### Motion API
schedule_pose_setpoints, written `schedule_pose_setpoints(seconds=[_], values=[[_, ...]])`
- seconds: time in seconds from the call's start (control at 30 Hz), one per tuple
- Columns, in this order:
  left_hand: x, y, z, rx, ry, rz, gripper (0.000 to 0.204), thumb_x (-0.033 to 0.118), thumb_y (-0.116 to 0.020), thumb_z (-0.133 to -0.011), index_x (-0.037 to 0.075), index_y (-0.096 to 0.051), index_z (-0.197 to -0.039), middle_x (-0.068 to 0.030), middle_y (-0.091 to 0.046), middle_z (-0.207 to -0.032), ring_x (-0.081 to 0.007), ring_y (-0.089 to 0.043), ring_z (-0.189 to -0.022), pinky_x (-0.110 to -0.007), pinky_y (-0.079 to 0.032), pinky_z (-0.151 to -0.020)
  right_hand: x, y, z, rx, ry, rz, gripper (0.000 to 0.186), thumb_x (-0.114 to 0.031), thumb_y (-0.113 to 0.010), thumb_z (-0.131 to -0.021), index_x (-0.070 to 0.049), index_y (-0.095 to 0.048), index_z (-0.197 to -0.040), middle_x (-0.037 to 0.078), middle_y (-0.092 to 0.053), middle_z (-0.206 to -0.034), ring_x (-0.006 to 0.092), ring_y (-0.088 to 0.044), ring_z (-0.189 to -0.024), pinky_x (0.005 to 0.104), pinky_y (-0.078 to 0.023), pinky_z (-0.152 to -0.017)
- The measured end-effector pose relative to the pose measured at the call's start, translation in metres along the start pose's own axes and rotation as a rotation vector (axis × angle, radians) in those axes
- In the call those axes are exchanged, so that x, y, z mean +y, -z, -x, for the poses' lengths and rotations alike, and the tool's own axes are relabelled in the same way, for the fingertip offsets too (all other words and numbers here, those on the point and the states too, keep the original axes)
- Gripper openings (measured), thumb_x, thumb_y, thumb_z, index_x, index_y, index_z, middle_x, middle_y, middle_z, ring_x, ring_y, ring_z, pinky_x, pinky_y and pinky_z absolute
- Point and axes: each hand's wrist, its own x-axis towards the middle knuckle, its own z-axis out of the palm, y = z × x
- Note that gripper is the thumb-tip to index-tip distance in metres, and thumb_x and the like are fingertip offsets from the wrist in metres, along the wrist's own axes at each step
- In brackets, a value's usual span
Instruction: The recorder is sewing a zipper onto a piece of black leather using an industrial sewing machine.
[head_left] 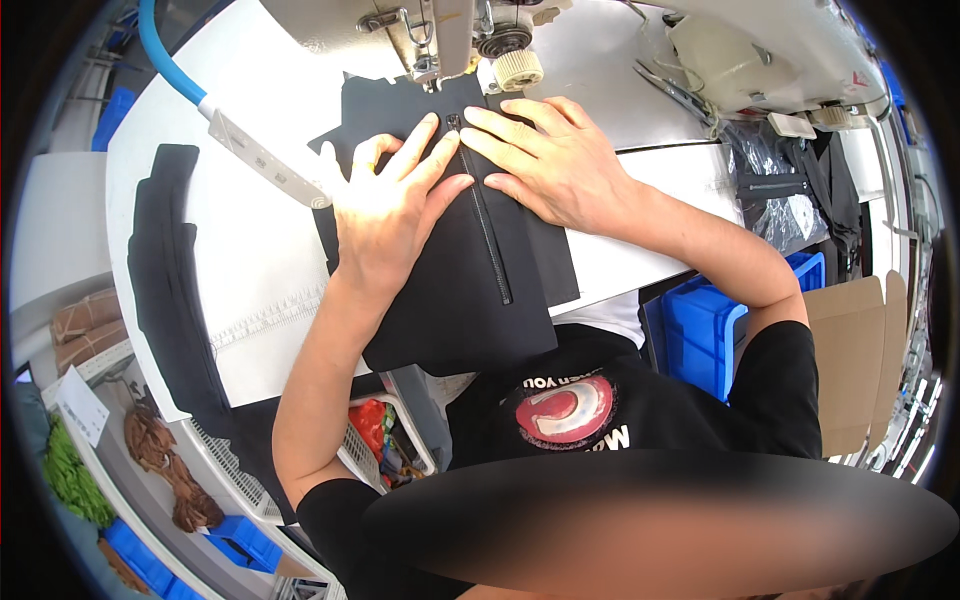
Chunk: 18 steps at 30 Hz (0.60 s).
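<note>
Black fabric pieces (430, 310) lie on the white sewing table, their far edge at the presser foot (428, 78) of a sewing machine. A black zipper (487, 232) runs lengthwise down the fabric, with its pull near the far end. My left hand (390, 190) presses on the fabric left of the zipper, fingers stretched out, with a yellow band on one finger. My right hand (550, 160) lies flat to the right of the zipper, fingertips close to the pull. Both hands touch the cloth without gripping it. The needle tip is too small to make out.
A lamp arm (265, 160) with a blue hose reaches in beside my left hand. Black fabric strips (170, 280) hang over the table's left side. Scissors (672, 88) lie at the far right. Blue bins (700, 335) and a cardboard box (845, 360) stand below right.
</note>
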Motion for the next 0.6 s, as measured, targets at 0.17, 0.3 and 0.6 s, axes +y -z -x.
schedule_pose_setpoints(seconds=[0.17,0.3,0.6], values=[[-0.013,-0.011,-0.006,0.089,-0.042,0.046,0.041,0.032,-0.078,-0.073,0.013,-0.067,-0.108,-0.0021,-0.067,-0.116,-0.0222,-0.058,-0.092,-0.048,-0.036,-0.098,0.010,-0.009,-0.010,0.022,0.019,0.018,0.043,-0.033,-0.066,-0.084,-0.012,-0.060,-0.121,0.003,-0.060,-0.122,0.0221,-0.053,-0.110,0.0387,-0.043,-0.091],[-0.019,-0.015,-0.009,0.097,-0.055,0.025,0.042,0.032,-0.077,-0.074,0.015,-0.066,-0.110,-0.0012,-0.066,-0.116,-0.0217,-0.058,-0.092,-0.047,-0.031,-0.101,0.013,-0.011,-0.013,0.011,-0.005,0.016,0.042,-0.034,-0.065,-0.085,-0.012,-0.060,-0.120,0.002,-0.061,-0.118,0.0224,-0.053,-0.110,0.0392,-0.042,-0.093],[-0.018,-0.018,-0.006,0.071,0.009,0.009,0.042,0.037,-0.076,-0.075,0.017,-0.066,-0.110,0.0029,-0.066,-0.116,-0.0198,-0.056,-0.093,-0.051,-0.031,-0.100,0.013,0.018,-0.010,-0.002,-0.039,-0.073,0.043,-0.027,-0.068,-0.082,-0.012,-0.060,-0.121,0.002,-0.061,-0.119,0.0232,-0.052,-0.114,0.0411,-0.042,-0.093]])
